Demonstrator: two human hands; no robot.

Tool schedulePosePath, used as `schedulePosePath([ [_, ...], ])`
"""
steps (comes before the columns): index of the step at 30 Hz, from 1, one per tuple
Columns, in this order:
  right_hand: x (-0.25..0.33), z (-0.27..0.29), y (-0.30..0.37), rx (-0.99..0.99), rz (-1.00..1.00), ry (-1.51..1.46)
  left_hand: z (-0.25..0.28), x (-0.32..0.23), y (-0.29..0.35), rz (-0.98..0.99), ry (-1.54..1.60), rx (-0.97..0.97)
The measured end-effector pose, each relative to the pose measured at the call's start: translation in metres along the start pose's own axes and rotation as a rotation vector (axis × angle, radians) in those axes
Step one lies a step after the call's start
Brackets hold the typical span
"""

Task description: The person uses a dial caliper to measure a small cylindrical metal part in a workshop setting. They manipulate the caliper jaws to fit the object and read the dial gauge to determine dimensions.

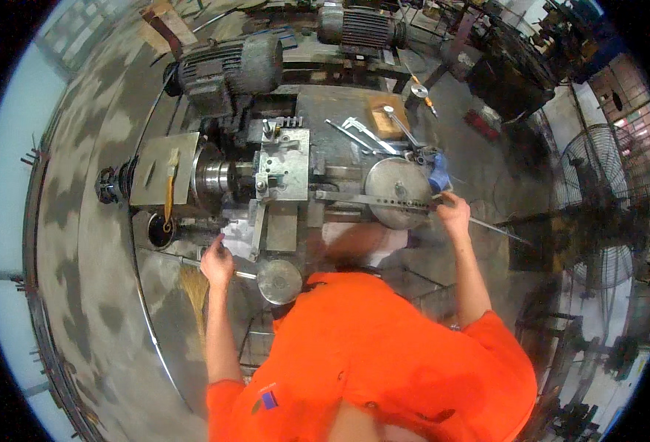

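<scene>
My left hand (217, 265) is closed round a thin metal rod (245, 275) that runs to a round metal disc (279, 281) low on the machine's front. My right hand (454, 214) is closed on a long metal lever (498, 230), which sticks out to the right beyond it. Left of that hand, a flat bar with a row of holes (373, 200) crosses in front of a larger round disc (399, 184). Between the hands sits a steel tool block with bolts (287, 166), facing the round metal chuck (213, 177) of the lathe-like machine.
A yellow-handled brush (171, 177) lies on the plate over the headstock. Calipers (369, 135), a wooden block (386, 118) and a blue cloth (439, 173) are on the right. Behind stands a large motor (229, 65). A straw broom (194, 295) stands left; fans (594, 173) are far right.
</scene>
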State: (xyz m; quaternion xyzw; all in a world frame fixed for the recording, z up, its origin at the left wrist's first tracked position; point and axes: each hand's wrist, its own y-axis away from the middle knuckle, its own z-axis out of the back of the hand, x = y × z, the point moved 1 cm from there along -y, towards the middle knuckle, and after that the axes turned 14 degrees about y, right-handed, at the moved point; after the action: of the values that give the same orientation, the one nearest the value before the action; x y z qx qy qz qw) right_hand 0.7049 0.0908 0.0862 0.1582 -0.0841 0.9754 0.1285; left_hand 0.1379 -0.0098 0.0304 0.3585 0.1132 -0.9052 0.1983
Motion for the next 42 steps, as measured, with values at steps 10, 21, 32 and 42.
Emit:
schedulePosePath([
  [10, -0.068, -0.04, 0.021, 0.054, -0.033, 0.375, 0.001, -0.005, 0.001, -0.078, -0.035, 0.049],
  [21, -0.066, -0.052, 0.035, -0.013, -0.06, 0.389, 0.005, -0.007, 0.004, -0.097, -0.015, 0.044],
  [32, -0.049, -0.008, -0.012, 0.326, -0.056, 0.301, 0.003, -0.012, 0.005, -0.141, -0.025, 0.042],
  [42, 0.118, -0.054, -0.187, 0.282, 0.238, 0.067, 0.06, -0.024, 0.075, 0.272, 0.486, -0.328],
])
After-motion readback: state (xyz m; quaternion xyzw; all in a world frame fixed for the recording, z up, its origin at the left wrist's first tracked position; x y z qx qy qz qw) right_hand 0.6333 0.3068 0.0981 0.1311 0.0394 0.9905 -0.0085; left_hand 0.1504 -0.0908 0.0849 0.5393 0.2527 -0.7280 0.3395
